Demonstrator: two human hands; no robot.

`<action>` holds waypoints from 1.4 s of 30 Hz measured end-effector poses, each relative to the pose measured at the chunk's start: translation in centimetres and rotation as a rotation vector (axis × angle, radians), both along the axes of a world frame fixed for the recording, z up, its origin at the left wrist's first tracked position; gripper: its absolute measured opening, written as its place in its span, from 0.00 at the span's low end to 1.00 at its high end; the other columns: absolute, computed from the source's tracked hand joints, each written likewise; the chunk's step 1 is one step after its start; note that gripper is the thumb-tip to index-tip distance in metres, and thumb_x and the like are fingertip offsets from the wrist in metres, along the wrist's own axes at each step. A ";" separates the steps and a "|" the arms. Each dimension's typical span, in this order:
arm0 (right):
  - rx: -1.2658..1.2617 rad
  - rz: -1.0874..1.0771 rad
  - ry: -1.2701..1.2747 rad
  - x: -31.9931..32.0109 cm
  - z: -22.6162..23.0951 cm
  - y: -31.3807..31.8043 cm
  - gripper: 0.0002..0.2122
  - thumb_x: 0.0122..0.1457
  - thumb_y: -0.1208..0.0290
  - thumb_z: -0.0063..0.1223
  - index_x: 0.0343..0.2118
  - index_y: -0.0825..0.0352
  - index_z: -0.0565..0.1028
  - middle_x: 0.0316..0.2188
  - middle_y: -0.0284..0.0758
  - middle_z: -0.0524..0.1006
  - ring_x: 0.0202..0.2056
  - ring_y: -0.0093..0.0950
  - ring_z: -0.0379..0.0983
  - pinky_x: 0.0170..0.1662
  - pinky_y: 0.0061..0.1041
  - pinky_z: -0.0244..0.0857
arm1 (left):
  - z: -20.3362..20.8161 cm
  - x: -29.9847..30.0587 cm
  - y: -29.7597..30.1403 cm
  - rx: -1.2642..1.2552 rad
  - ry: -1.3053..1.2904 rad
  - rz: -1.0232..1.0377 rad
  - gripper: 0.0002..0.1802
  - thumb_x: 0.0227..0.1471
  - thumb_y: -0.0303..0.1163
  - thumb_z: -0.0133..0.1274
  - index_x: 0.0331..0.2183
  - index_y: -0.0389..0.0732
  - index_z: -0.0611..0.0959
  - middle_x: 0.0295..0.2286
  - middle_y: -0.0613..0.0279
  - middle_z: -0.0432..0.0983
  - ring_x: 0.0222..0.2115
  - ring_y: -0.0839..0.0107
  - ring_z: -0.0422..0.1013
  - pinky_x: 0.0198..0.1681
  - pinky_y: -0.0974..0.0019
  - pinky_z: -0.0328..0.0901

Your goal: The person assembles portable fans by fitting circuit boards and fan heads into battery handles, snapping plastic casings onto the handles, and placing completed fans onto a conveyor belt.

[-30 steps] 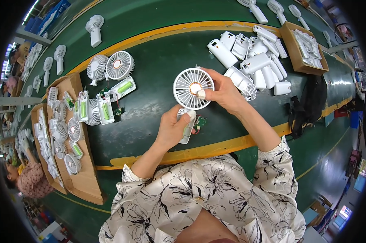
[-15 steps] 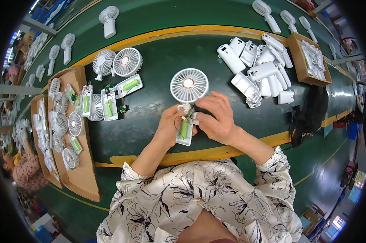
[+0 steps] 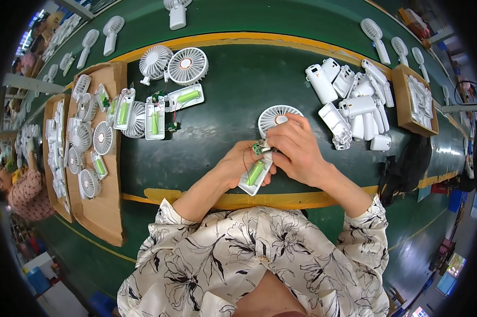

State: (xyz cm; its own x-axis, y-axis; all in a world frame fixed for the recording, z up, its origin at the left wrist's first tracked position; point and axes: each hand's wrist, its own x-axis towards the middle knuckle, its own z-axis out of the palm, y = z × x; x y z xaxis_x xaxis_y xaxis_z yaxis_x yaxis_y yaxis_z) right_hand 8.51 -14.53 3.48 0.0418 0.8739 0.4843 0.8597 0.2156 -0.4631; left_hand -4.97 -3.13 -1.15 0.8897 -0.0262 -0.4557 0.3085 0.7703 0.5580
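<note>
Both hands have drawn closer over the fan since half a second ago. My left hand (image 3: 237,166) grips the open handle shell (image 3: 255,174) at six o'clock of the fan head (image 3: 278,118); my right hand (image 3: 296,148) pinches its small circuit board (image 3: 259,147). I judge wiring seated, cover still off.

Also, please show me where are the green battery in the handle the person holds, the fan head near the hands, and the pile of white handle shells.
green battery (image 3: 255,173), head view, middle of the cylinder.
fan head (image 3: 274,117), head view, left part of the round grille.
white handle shells (image 3: 354,108), head view, a shell in the pile's middle.
</note>
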 end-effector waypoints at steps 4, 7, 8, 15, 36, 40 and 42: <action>0.060 -0.043 0.038 -0.2 -0.2 0.2 0.12 0.36 0.78 0.54 0.28 0.66 0.70 0.31 0.32 0.69 0.35 0.30 0.65 0.49 0.36 0.51 | -0.2 -0.1 0.1 -0.082 -0.044 0.003 0.17 0.50 0.37 0.48 0.33 0.32 0.70 0.22 0.51 0.73 0.17 0.63 0.71 0.19 0.64 0.69; 0.012 -0.006 0.113 -0.3 0.0 0.3 0.12 0.36 0.78 0.54 0.28 0.66 0.70 0.31 0.32 0.69 0.34 0.31 0.65 0.50 0.37 0.51 | -0.3 -0.2 0.1 -0.070 -0.032 0.009 0.17 0.49 0.38 0.49 0.33 0.31 0.70 0.22 0.51 0.73 0.17 0.63 0.71 0.18 0.64 0.69; -0.039 -0.004 0.098 -0.4 0.5 0.4 0.12 0.35 0.79 0.55 0.27 0.66 0.69 0.31 0.33 0.70 0.35 0.32 0.66 0.49 0.38 0.51 | -0.2 -0.2 0.2 -0.048 -0.001 0.019 0.18 0.49 0.38 0.49 0.33 0.31 0.70 0.21 0.51 0.73 0.16 0.63 0.71 0.18 0.64 0.69; -0.021 -0.028 0.159 -0.4 0.0 0.2 0.11 0.36 0.79 0.54 0.26 0.67 0.70 0.30 0.33 0.70 0.35 0.31 0.67 0.51 0.40 0.50 | 0.2 0.0 0.3 -0.059 -0.031 -0.019 0.18 0.47 0.38 0.51 0.31 0.31 0.71 0.21 0.52 0.73 0.16 0.64 0.71 0.18 0.65 0.69; 0.355 -0.229 -0.153 -2.6 -3.5 -1.8 0.07 0.32 0.80 0.54 0.18 0.66 0.69 0.26 0.32 0.73 0.33 0.32 0.70 0.52 0.50 0.46 | 2.1 0.9 -1.4 0.053 0.140 0.330 0.13 0.53 0.34 0.40 0.38 0.38 0.72 0.31 0.65 0.72 0.30 0.77 0.70 0.31 0.74 0.66; 0.334 -0.223 -0.169 -2.3 -4.0 -2.2 0.07 0.34 0.77 0.52 0.21 0.67 0.73 0.27 0.30 0.73 0.35 0.29 0.70 0.53 0.50 0.44 | 1.8 0.9 -1.6 0.064 0.130 0.326 0.14 0.53 0.34 0.40 0.39 0.38 0.72 0.32 0.64 0.72 0.31 0.77 0.70 0.32 0.73 0.66; 0.301 -0.226 -0.172 -2.3 -4.0 -2.2 0.06 0.35 0.76 0.52 0.22 0.66 0.73 0.28 0.31 0.73 0.35 0.29 0.70 0.53 0.50 0.44 | 1.8 0.8 -1.7 0.084 0.124 0.324 0.15 0.52 0.33 0.41 0.40 0.37 0.72 0.33 0.64 0.72 0.32 0.77 0.69 0.34 0.74 0.66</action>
